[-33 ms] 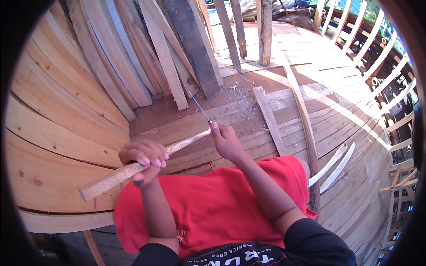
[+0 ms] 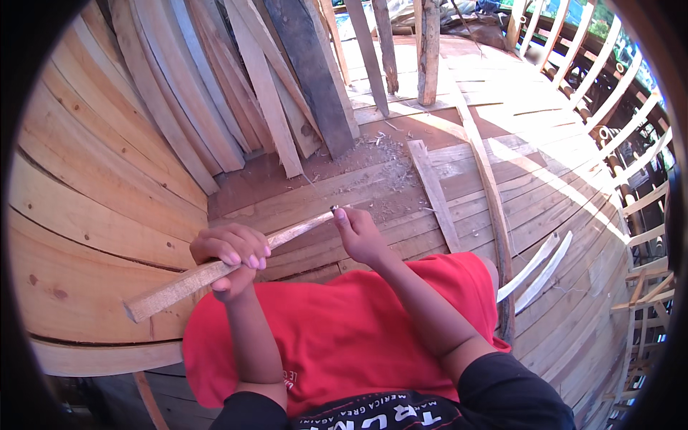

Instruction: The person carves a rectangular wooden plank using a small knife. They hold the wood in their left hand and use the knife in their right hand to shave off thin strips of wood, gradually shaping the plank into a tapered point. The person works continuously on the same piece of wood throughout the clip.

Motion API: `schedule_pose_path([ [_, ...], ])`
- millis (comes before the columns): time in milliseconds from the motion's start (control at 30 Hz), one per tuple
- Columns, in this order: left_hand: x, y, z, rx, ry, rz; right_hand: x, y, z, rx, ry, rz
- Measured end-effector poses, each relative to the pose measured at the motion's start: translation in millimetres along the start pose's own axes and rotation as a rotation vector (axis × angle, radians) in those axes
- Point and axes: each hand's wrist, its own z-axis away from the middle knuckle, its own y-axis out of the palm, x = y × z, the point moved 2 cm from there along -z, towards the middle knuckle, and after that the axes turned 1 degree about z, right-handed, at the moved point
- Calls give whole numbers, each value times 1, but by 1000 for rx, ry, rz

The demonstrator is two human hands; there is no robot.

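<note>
My left hand (image 2: 233, 251) is wrapped round a squared wooden stick (image 2: 172, 292), palm over it and thumb below. The stick slants up to the right across my lap, thick at its near left end and shaved thinner toward the far right end. At that thin end my right hand (image 2: 362, 235) is closed on a thin-bladed knife (image 2: 334, 208), its thumb lying along the handle. Only the dark collar and a faint thin line of blade show, pointing away to the far left. Most of the handle is hidden in my fist.
Curved planking (image 2: 93, 236) rises on my left. Boards and posts (image 2: 315, 79) lean at the back. Wood shavings (image 2: 390, 158) lie scattered ahead, beside a loose plank (image 2: 436, 193). A long beam (image 2: 484, 179) and two pale curved strips (image 2: 545, 272) lie on my right.
My right hand has dropped slightly toward me and turned, so the knife's blade, earlier a clear bright line, barely shows. My left hand and the stick have hardly moved.
</note>
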Motion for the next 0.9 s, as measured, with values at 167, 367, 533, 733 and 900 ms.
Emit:
schedule_pose_path([
  [167,6,-1,-6,68,17,70,-68,3,-26,-17,167,161],
  [367,1,-8,-1,57,6,57,16,-18,10,67,-64,-107],
  [533,8,-2,-13,172,10,152,-87,11,-22,-138,107,215],
  [733,0,-11,-2,150,-11,137,-2,-11,-1,77,-62,-117],
  [900,12,-2,-18,343,-29,296,-111,21,-29,-218,128,218],
])
